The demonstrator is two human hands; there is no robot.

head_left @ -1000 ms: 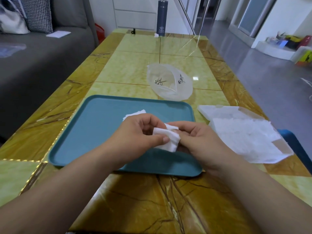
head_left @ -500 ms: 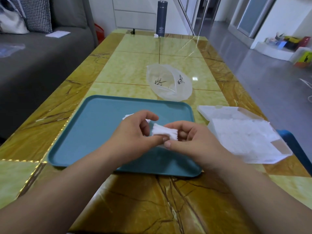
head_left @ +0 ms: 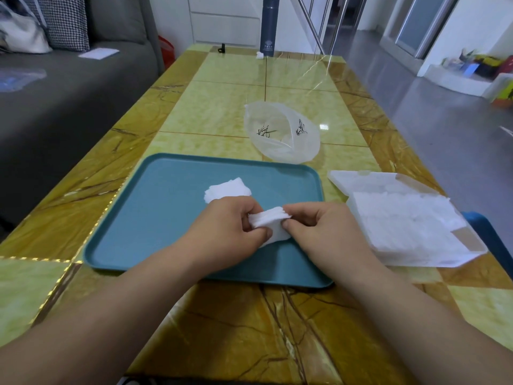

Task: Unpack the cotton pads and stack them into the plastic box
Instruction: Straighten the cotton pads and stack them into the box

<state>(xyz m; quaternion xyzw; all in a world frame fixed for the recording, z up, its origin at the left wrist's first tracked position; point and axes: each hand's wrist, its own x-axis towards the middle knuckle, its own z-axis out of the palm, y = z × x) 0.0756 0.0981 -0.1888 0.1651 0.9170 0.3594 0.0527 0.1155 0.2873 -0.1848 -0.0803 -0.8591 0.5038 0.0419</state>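
Observation:
A small stack of white cotton pads (head_left: 270, 225) is held between my left hand (head_left: 230, 229) and my right hand (head_left: 319, 226), just above the teal tray (head_left: 166, 218). Both hands pinch the stack from opposite sides. A second loose pile of cotton pads (head_left: 226, 189) lies on the tray behind my left hand. The translucent plastic box (head_left: 410, 218) lies open to the right of the tray, with white pads inside it. A clear plastic bag (head_left: 281, 133) with black print lies beyond the tray.
A dark blue flask (head_left: 268, 26) stands at the far end of the yellow marble table (head_left: 222, 107). A grey sofa (head_left: 55, 93) runs along the left. A blue stool edge (head_left: 497, 245) shows beside the box at right.
The stack in my hands has been turned and squared up, its edges now facing up. My hands shifted slightly toward me, and more of the pile on the tray shows behind them.

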